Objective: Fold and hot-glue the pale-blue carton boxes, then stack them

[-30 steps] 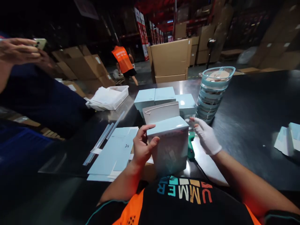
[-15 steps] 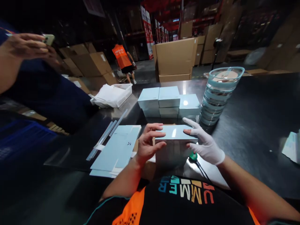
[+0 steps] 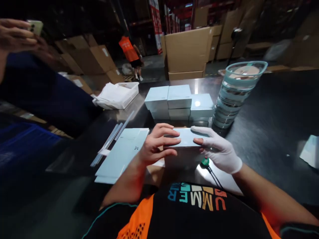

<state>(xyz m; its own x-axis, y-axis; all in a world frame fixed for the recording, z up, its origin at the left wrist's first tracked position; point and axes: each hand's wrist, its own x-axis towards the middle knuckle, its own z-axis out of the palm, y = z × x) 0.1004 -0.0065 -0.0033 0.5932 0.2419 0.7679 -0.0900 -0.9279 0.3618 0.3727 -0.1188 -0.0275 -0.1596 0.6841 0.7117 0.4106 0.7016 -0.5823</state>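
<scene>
A light-blue box (image 3: 186, 137) is in front of my chest, gripped from both sides. My bare left hand (image 3: 157, 143) covers its left end, fingers over the top and thumb along the near side. At the right end is my right hand (image 3: 220, 148), in a white glove with bare fingertips showing; it presses the top and side. The box's near side is dark in shadow. Just behind stand several similar light-blue boxes (image 3: 179, 93), stacked in rows. Below my right hand lies a small green object (image 3: 205, 161) with black cords.
Flat light-blue sheets (image 3: 127, 146) and clear strips (image 3: 111, 141) lie left on the dark table (image 3: 269, 132). A leaning stack of clear rolls (image 3: 228, 103) stands right. Behind are a white basket (image 3: 132, 94) with papers and a large carton (image 3: 188, 49). A person's hand (image 3: 16, 35) holds a phone.
Both hands stay on the box; my left fingers reach slightly further over its top. The view has shifted a little, and the person in the orange vest has moved a bit.
</scene>
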